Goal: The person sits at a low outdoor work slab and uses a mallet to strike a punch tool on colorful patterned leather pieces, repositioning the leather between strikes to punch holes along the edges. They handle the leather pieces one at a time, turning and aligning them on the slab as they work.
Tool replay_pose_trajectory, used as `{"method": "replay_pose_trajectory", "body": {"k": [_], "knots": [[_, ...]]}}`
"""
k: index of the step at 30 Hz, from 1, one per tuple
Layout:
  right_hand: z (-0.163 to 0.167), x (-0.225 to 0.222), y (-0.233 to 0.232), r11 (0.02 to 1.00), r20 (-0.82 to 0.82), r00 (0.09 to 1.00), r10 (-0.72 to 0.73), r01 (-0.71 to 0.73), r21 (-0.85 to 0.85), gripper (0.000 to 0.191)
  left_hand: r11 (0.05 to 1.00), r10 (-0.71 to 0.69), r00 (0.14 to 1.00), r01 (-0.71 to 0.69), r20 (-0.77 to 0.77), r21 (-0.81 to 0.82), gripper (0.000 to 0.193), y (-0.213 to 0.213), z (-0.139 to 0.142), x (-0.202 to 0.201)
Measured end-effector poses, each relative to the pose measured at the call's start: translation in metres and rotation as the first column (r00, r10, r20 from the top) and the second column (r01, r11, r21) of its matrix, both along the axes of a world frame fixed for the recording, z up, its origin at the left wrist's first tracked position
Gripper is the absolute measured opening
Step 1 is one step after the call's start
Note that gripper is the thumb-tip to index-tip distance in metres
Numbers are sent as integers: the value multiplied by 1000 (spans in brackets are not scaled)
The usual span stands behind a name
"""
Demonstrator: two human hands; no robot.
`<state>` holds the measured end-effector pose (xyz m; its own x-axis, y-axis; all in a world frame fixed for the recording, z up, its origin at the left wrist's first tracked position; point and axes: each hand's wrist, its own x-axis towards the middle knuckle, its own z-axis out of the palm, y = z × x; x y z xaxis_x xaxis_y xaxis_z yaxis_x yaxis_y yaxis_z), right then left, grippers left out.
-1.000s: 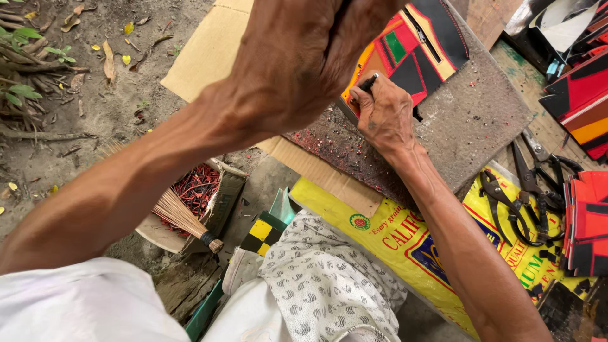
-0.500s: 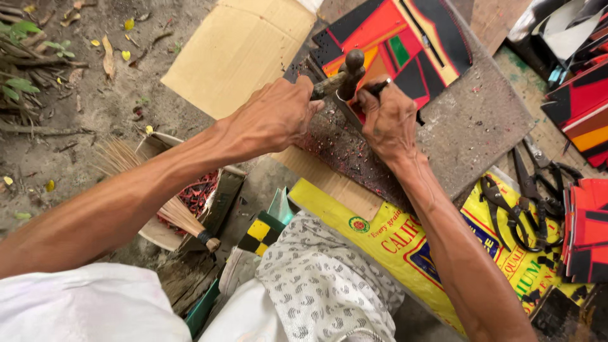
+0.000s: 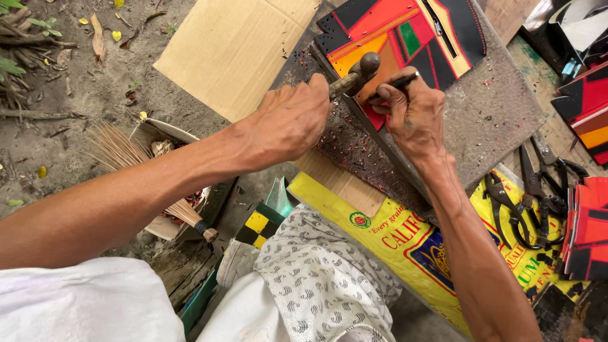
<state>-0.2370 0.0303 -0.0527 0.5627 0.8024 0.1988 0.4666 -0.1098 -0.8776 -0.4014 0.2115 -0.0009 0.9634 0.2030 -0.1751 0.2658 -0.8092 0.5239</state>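
Note:
My left hand [image 3: 292,120] is shut on the wooden handle of a small hammer [image 3: 362,68], whose dark head sits just left of the top of a thin black punch [image 3: 400,81]. My right hand [image 3: 413,114] pinches that punch and holds it against the lower edge of a patchwork leather piece [image 3: 405,28] in red, orange, green and black. The leather lies on a grey, pitted work board [image 3: 500,114]. The punch tip is hidden under my fingers.
A cardboard sheet [image 3: 234,50] lies left of the board. Dark scissors and pliers [image 3: 535,196] rest on a yellow printed sack [image 3: 411,247] at right, beside stacked red and black leather pieces [image 3: 589,228]. A small broom [image 3: 133,161] lies on the dirt at left.
My left hand was raised close to the camera, then swung down with the hammer onto the punch. My right hand has kept the punch on the leather's edge.

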Motion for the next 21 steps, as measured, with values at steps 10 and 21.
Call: {"method": "replay_pose_trajectory", "body": {"k": [10, 21], "knots": [[1, -2, 3, 1000, 54, 998, 7, -5, -20, 11, 1000, 11, 999, -12, -39, -18, 30, 3, 10, -1], [4, -6, 5, 1000, 108, 994, 6, -3, -26, 9, 1000, -17, 1000, 17, -21, 9, 31, 5, 9, -7]]}}
